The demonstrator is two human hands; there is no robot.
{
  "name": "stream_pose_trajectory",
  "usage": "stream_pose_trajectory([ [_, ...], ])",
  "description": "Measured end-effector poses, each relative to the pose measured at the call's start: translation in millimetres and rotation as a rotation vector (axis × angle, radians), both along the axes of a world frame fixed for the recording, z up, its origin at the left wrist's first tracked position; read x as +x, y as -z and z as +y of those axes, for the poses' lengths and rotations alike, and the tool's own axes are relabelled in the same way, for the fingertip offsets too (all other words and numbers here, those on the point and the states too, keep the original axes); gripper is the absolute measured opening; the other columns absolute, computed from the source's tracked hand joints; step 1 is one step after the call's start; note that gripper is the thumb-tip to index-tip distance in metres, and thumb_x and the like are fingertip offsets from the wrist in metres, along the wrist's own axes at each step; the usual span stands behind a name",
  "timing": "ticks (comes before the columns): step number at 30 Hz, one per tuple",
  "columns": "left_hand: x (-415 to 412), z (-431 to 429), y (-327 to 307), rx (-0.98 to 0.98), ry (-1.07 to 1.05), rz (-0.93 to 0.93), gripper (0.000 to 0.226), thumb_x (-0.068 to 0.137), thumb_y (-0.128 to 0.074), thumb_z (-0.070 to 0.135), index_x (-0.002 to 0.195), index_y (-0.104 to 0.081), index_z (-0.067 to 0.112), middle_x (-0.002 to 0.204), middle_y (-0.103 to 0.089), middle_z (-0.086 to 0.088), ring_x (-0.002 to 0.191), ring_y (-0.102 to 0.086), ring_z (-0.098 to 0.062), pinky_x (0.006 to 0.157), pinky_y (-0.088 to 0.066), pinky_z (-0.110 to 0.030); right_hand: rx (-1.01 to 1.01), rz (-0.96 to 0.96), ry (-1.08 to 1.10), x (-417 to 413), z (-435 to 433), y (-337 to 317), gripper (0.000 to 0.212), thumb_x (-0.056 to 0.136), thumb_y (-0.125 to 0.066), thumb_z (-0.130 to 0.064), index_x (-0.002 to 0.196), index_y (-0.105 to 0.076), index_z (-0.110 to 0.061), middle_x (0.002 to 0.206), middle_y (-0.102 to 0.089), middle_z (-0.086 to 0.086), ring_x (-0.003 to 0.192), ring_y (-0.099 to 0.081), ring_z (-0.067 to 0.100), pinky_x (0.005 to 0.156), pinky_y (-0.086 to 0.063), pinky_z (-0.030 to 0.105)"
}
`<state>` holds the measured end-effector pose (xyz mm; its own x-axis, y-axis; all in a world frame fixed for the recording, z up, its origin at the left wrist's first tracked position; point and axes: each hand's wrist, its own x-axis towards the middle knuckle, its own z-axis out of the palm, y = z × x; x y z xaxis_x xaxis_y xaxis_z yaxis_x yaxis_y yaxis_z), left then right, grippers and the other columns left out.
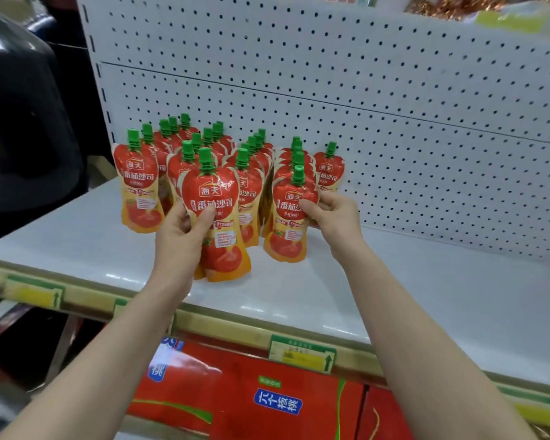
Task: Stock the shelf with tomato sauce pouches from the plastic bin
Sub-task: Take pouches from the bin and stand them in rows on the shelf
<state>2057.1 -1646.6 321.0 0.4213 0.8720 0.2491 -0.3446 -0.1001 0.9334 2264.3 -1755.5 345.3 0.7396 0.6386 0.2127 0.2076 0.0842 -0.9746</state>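
Note:
Several red and orange tomato sauce pouches with green caps (172, 147) stand in rows at the back left of the white shelf (426, 300). My left hand (181, 230) grips an upright pouch (218, 223) by its left side, thumb across the label, near the shelf's front. My right hand (332, 214) pinches the right edge of another upright pouch (288, 217) at the front of the rightmost row. One more pouch (329, 168) stands behind my right hand. The plastic bin is out of view.
A white pegboard back panel (362, 90) rises behind the shelf. Yellow and green price tags (302, 352) line the front rail. Red cartons (267, 398) fill the level below. A dark rounded object (19, 122) sits to the left.

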Motion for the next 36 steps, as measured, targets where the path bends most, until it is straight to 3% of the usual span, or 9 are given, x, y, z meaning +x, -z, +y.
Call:
stream_pose_trajectory([
  [8,5.3,-5.6,0.9,0.012,0.065,0.004,0.033,0.093,-0.060,0.024,0.124,-0.059,0.016,0.114,-0.071,0.001,0.105,-0.068,-0.015,0.085,-0.055,-0.033,0.010,0.000,0.013,-3.5,10.5,-1.3,0.022,0.092,-0.066,-0.005,0.113,-0.069,-0.005,0.105,-0.074,0.008,0.088,-0.072,0.014,0.068,-0.060,0.021],
  [12,9.5,-14.2,1.5,0.015,0.088,0.010,0.028,0.093,-0.060,0.022,0.120,-0.061,0.017,0.107,-0.073,0.005,0.100,-0.069,-0.010,0.077,-0.057,-0.024,-0.028,-0.041,0.015,-3.5,6.4,-2.2,0.023,0.089,-0.070,-0.009,0.113,-0.069,-0.009,0.104,-0.075,0.007,0.092,-0.073,0.018,0.078,-0.062,0.031],
  [15,12.5,-22.4,1.0,0.006,0.107,0.015,0.019,0.092,-0.060,0.021,0.110,-0.063,0.025,0.099,-0.074,0.011,0.095,-0.070,-0.005,0.072,-0.056,-0.020,-0.100,-0.153,0.087,-2.3,-5.0,-3.7,0.028,0.085,-0.076,-0.021,0.111,-0.067,-0.022,0.100,-0.075,0.001,0.092,-0.073,0.014,0.083,-0.061,0.035],
  [18,18.1,-33.5,-1.0,0.014,0.147,0.028,0.018,0.092,-0.061,0.022,0.110,-0.064,0.026,0.099,-0.075,0.010,0.095,-0.070,-0.007,0.073,-0.057,-0.021,-0.030,-0.294,0.225,-11.4,-26.7,-18.3,0.017,0.086,-0.074,-0.031,0.101,-0.068,-0.026,0.089,-0.074,-0.004,0.084,-0.071,0.012,0.074,-0.058,0.028],
  [20,24.9,-44.0,-3.4,0.022,0.190,0.044,0.026,0.091,-0.062,0.023,0.117,-0.063,0.021,0.104,-0.074,0.005,0.098,-0.070,-0.011,0.078,-0.057,-0.027,0.013,-0.320,0.119,-24.1,-41.4,-31.6,0.014,0.089,-0.070,-0.034,0.098,-0.072,-0.023,0.087,-0.074,-0.005,0.080,-0.069,0.010,0.067,-0.053,0.022],
  [23,38.6,-64.3,-6.6,0.041,0.272,0.038,0.028,0.091,-0.062,0.018,0.119,-0.062,0.014,0.105,-0.074,-0.004,0.098,-0.071,-0.019,0.080,-0.057,-0.032,-0.086,-0.305,-0.170,-38.1,-56.7,-42.0,0.013,0.089,-0.072,-0.026,0.098,-0.074,-0.017,0.085,-0.074,-0.005,0.073,-0.066,0.005,0.057,-0.049,0.018],
  [27,56.8,-87.8,-6.5,0.058,0.377,0.042,0.030,0.091,-0.062,0.016,0.121,-0.061,0.014,0.107,-0.073,-0.003,0.100,-0.070,-0.014,0.079,-0.056,-0.025,-0.125,-0.266,-0.176,-24.2,-78.2,-45.2,0.006,0.087,-0.073,-0.012,0.092,-0.075,-0.011,0.080,-0.076,-0.002,0.069,-0.067,0.008,0.055,-0.051,0.021],
  [32,78.4,-101.1,11.7,0.237,0.319,0.274,0.033,0.089,-0.066,0.017,0.122,-0.061,0.023,0.112,-0.067,0.009,0.103,-0.064,-0.005,0.085,-0.054,-0.020,-0.131,-0.198,0.019,18.3,-108.6,-39.3,0.006,0.090,-0.070,-0.012,0.092,-0.075,-0.011,0.076,-0.075,0.000,0.067,-0.066,0.012,0.057,-0.053,0.024],
  [36,107.0,-108.3,26.1,0.456,0.373,0.512,0.040,0.093,-0.060,0.019,0.133,-0.055,0.022,0.128,-0.060,0.005,0.115,-0.058,-0.010,0.100,-0.048,-0.032,-0.168,-0.221,0.165,52.1,-104.1,-31.0,0.011,0.094,-0.064,-0.012,0.088,-0.072,-0.006,0.073,-0.072,0.002,0.057,-0.064,0.002,0.052,-0.050,0.018],
])
